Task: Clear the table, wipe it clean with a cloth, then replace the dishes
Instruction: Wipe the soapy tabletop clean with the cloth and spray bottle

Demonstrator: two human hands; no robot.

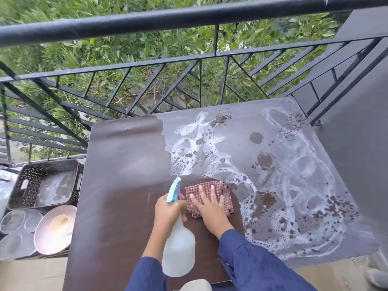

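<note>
Cloth (218, 186) under flat right hand (210, 212), left hand (168, 211) gripping bottle (178, 250), near table (126, 185) edge

You get one view, from the camera on your head. It sits above the near edge of the table (117, 185) and looks forward and down. Closest to it are your left hand (170, 208) holding the spray bottle (178, 248) and your right hand (210, 208) flat on the cloth (192, 189). The table runs away from you to the railing (189, 17) across the top, with plants (147, 45) behind the bars. At the left you look down on a basket (27, 181) and bowls (54, 227).
</note>
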